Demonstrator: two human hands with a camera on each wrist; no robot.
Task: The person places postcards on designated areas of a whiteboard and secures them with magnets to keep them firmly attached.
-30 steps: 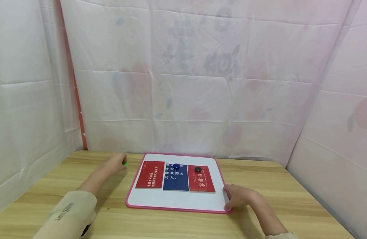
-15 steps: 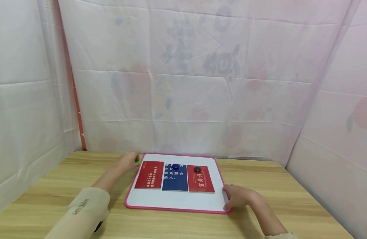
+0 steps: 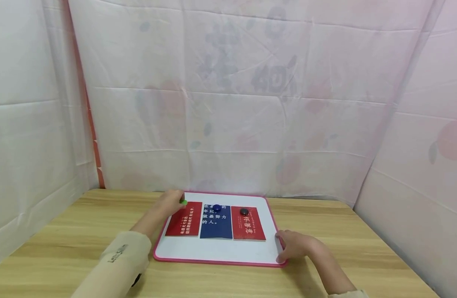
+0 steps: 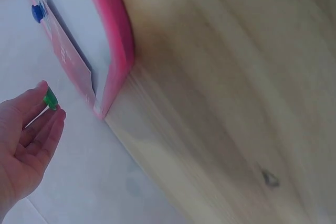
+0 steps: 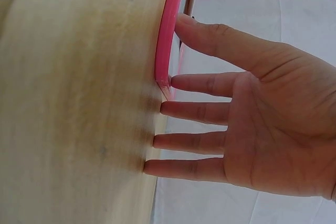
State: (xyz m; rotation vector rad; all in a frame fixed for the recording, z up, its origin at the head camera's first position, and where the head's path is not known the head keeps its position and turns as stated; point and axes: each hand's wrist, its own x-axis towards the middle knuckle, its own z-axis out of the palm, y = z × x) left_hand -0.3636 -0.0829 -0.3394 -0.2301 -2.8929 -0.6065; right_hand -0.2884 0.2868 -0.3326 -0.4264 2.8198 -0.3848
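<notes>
My left hand (image 3: 170, 203) pinches a small green magnet (image 4: 50, 99) between thumb and fingertips, over the upper left corner of a pink-rimmed whiteboard (image 3: 213, 253). Below the magnet in the head view is the top of a red card (image 3: 181, 227) with white writing. A blue card (image 3: 216, 230) lies in the middle of the board, a dark blue round magnet (image 3: 216, 207) near its top. Further right, a black round magnet (image 3: 244, 211) sits on a second red card (image 3: 250, 227). At the lower right edge, my right hand (image 5: 273, 114) touches the board with straight, spread fingers.
The whiteboard lies flat on a wooden table (image 3: 325, 231). White patterned sheets hang behind the table (image 3: 228, 124) and along both sides.
My left hand has moved right with the green magnet, from beside the board to above its upper left part. The right hand stays at the board's right edge.
</notes>
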